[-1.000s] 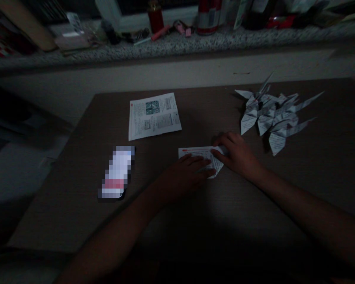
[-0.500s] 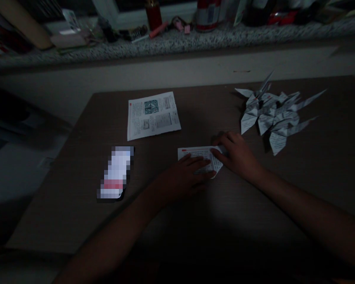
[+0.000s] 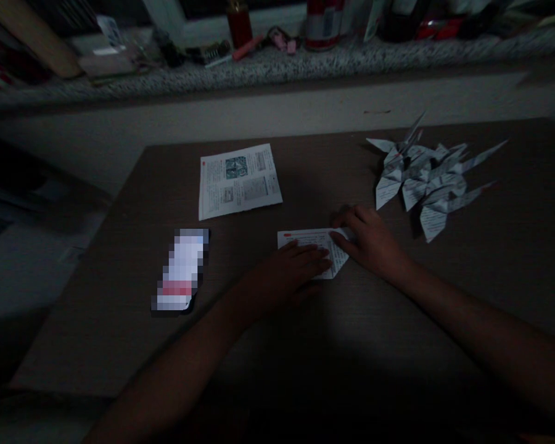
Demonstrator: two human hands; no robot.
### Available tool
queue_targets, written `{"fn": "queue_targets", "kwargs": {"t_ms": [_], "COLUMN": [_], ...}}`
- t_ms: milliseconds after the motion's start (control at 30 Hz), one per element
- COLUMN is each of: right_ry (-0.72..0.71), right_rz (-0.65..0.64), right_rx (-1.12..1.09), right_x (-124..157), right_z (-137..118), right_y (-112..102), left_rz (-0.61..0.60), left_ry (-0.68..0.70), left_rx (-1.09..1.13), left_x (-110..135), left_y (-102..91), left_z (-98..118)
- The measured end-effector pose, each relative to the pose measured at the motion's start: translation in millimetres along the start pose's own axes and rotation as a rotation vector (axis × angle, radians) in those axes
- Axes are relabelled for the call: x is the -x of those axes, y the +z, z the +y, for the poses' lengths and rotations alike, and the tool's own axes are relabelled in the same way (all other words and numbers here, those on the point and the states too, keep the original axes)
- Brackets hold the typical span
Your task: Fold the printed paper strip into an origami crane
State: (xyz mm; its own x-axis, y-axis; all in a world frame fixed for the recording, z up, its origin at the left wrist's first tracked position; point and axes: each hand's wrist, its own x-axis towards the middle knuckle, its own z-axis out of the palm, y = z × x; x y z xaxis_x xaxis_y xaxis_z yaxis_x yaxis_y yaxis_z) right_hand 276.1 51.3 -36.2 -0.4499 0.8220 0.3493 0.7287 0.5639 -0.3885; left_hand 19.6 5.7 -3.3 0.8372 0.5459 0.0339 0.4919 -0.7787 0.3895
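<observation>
A small folded piece of printed paper (image 3: pixel 305 238) lies on the dark wooden table (image 3: pixel 374 320) in the dim middle of the view. My left hand (image 3: pixel 289 271) rests flat on its near left part with fingers stretched out. My right hand (image 3: pixel 372 240) presses its right end, fingers curved down onto the fold. Both hands touch the paper; neither lifts it.
A flat printed sheet (image 3: pixel 239 180) lies further back on the left. A phone-like object with a lit screen (image 3: pixel 182 269) sits at the left. Several folded paper cranes (image 3: pixel 425 179) are piled at the back right. A cluttered stone ledge (image 3: pixel 282 61) runs behind the table.
My left hand's fingers have drawn back slightly over the folded paper. The view has shifted a little. Nothing else has moved.
</observation>
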Motion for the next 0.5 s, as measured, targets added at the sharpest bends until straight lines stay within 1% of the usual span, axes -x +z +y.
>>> {"fn": "queue_targets", "kwargs": {"t_ms": [233, 500], "right_ry": [-0.012, -0.008], "right_rz": [0.016, 0.015], "right_rx": [-0.024, -0.030], "right_x": [0.5, 0.2], "right_z": [1.0, 1.3], "right_y": [-1.1, -2.0], "left_rz": [0.006, 0.024], "left_ry": [-0.043, -0.031], "left_rx": [-0.028, -0.091], "left_x": [-1.2, -3.2], "left_y": [1.0, 2.6], "left_z": [1.2, 3.3]}}
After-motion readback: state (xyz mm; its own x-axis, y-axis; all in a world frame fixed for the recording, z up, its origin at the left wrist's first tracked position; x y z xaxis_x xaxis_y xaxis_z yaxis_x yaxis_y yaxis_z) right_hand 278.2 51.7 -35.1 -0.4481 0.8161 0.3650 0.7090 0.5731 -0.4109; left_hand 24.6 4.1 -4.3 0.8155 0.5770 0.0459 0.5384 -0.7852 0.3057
